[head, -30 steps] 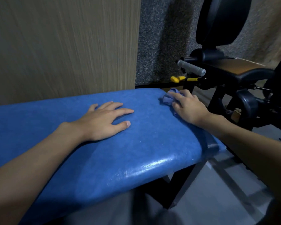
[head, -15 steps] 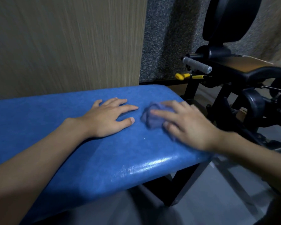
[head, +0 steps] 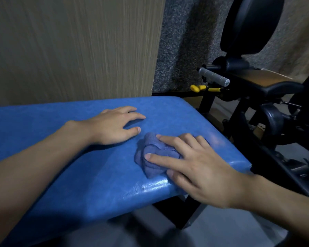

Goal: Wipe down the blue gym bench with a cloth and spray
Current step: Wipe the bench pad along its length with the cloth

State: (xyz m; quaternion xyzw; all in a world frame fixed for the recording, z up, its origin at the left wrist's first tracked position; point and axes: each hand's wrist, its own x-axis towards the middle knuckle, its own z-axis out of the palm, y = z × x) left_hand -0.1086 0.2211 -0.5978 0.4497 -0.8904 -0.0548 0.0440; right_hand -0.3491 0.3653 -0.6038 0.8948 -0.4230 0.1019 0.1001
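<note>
The right hand [head: 200,168] lies flat with its fingers spread and nearly straight, pressing a crumpled blue cloth [head: 150,157] onto the blue gym bench [head: 78,175] near its front edge. The cloth sticks out past the fingertips, towards the left hand [head: 112,127]. That hand rests just beside it, palm down and fingers relaxed on the padding. A black exercise machine [head: 268,97] stands beyond the bench's right end.

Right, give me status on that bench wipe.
Left hand flat on blue bench, holding nothing. Right hand presses bunched cloth onto it near front edge. Left hand close beside cloth; no spray bottle in view.
</note>
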